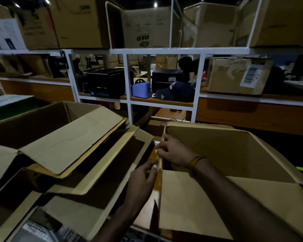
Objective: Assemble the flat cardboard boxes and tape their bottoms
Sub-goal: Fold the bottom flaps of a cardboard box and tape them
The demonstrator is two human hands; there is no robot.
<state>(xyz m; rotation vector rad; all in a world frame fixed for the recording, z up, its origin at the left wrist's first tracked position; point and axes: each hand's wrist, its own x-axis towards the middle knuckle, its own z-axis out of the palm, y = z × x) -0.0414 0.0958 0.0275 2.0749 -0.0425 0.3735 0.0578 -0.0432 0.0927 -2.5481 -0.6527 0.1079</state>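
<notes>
While the light's pretty dim here, the main stuff is readable.
Open box: cardboard box [222, 172] standing at lower right, flaps up, on the wooden table [148, 209].
Left hand: left hand [143, 177] pinching the box's left wall edge from outside, fingers curled on it.
Right hand: right hand [173, 151] curled over the same edge a bit farther back; a thread band [195, 161] on the wrist.
Flat boxes: messy pile of flattened cartons [63, 154] just left of the open one.
Behind: white shelf frame [129, 102] with a dark cap [173, 92], a blue tape dispenser [141, 89] and black printers [108, 82].
</notes>
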